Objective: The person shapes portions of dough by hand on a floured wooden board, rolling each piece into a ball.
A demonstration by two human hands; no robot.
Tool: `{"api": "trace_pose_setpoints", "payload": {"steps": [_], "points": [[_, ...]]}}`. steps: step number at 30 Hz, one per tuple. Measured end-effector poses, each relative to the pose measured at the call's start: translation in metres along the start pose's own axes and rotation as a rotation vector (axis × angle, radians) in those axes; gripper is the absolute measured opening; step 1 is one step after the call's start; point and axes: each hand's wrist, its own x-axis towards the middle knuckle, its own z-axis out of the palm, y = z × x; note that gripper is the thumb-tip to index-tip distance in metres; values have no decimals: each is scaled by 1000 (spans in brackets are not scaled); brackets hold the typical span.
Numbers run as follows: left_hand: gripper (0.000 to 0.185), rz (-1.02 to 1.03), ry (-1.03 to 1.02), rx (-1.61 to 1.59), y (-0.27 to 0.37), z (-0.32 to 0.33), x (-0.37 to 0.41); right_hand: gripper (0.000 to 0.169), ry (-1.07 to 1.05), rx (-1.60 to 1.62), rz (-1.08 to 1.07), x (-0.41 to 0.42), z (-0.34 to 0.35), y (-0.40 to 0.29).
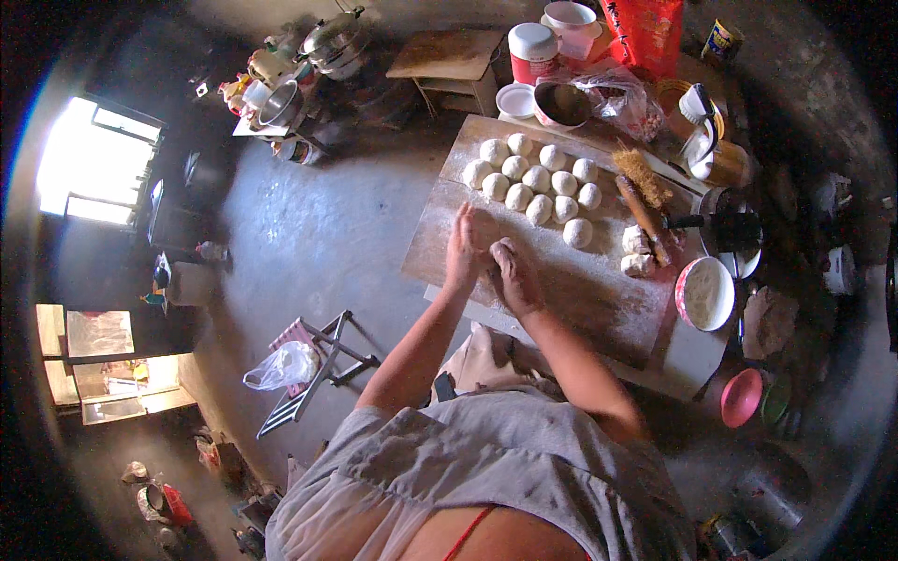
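Note:
My left hand (463, 247) is raised over the near left part of a floured wooden board (435, 217), its fingers straight and nothing seen in it. Close beside it on the right is my right hand (514, 277), with curled fingers; whether something lies in its palm is hidden. Several round dough balls (537, 179) stand in rows on the far half of the board. One dough ball (577, 233) sits nearest my right hand. Two rough dough pieces (637, 264) lie by a wooden rolling pin (642, 216), with a straw brush (642, 175) beyond it.
A bowl of flour (706, 293) stands at the board's right edge. Behind the board are a dark-filled bowl (563, 104), a white lid (516, 101) and a red-and-white tub (533, 52). A folding stool (337, 350) with a plastic bag (284, 366) stands on the floor at left.

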Motion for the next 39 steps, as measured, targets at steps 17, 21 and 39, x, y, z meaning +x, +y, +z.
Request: {"api": "trace_pose_setpoints", "payload": {"steps": [17, 21, 39], "points": [[70, 504, 38, 1018, -56, -11, 39, 38, 0, -496, -275, 17, -12, 8], [68, 877, -83, 707, -61, -4, 35, 27, 113, -279, -174, 21, 15, 41], [56, 269, -183, 546, -38, 17, 21, 40, 103, -354, -249, -15, 5, 14]]}}
